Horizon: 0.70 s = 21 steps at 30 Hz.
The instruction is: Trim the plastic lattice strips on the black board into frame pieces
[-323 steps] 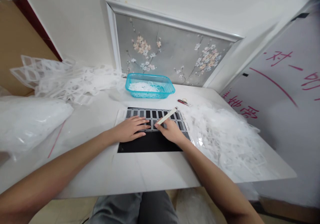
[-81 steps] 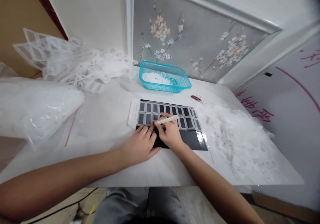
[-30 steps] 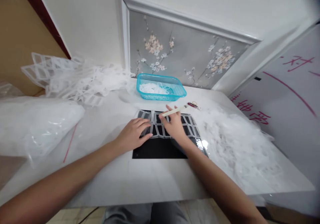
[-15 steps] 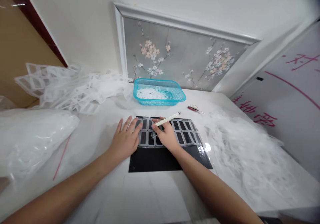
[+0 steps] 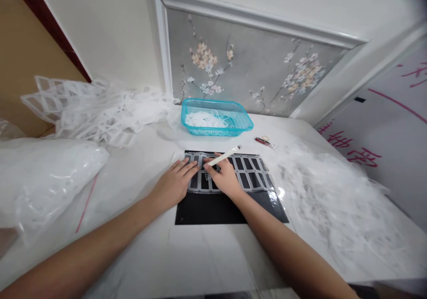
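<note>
A clear die-cut sheet with rows of rectangular windows (image 5: 248, 177) lies on a black mat (image 5: 216, 210) in the middle of the white table (image 5: 200, 254). My left hand (image 5: 174, 184) rests flat on the sheet's left end, fingers stretched out. My right hand (image 5: 224, 179) is closed in a pinch on a thin white stick tool (image 5: 223, 156), whose lower tip touches the sheet near the left hand's fingertips.
A turquoise basket (image 5: 216, 117) with white scraps stands behind the mat. A small red tool (image 5: 264, 141) lies to its right. Heaps of white cut-out plastic lie at the right (image 5: 333, 192) and back left (image 5: 96, 112). A clear plastic bag (image 5: 43, 174) fills the left.
My left hand's fingers have drawn together and slid slightly right onto the sheet's left end. My right hand with the stick stays at about the same spot.
</note>
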Motion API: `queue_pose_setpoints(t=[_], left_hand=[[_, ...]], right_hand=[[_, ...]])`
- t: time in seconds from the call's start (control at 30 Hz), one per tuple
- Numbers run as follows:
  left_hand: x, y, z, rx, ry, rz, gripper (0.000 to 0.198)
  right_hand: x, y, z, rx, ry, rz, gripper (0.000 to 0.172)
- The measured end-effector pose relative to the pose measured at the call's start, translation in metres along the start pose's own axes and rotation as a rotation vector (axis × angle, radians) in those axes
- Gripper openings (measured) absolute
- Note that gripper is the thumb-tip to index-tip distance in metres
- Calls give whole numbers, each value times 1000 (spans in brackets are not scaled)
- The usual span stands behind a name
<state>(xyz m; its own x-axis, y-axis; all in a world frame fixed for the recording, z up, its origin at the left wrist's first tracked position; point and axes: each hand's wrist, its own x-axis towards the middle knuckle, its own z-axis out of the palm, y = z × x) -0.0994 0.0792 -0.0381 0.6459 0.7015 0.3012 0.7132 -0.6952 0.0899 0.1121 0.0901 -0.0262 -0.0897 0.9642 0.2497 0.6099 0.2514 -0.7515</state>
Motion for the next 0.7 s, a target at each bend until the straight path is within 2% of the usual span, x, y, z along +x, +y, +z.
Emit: queue_pose_setpoints(t=[0.2,0.33,0.43,0.6,0.63,0.7], left_hand=[[1,-2,5,-69,-55,-6,56],[3,0,4,-64,-89,-37,54],[4,2,2,-71,-114,-47,54],[3,-2,0,-157,-69,-55,51],[2,-4,-2,-185,-50,-65,50],[2,-9,-5,-240,-6,-105,47]], right_hand=[[-8,-8,2,-304,-46,-271,25],[-5,-10,-1,-446,7,-305,28],[5,1,-16,-466,150,-222,31],[18,28,-66,-444,524,-10,32],[19,30,-74,-425,592,5,32],[18,25,-81,-363,640,-13,34]])
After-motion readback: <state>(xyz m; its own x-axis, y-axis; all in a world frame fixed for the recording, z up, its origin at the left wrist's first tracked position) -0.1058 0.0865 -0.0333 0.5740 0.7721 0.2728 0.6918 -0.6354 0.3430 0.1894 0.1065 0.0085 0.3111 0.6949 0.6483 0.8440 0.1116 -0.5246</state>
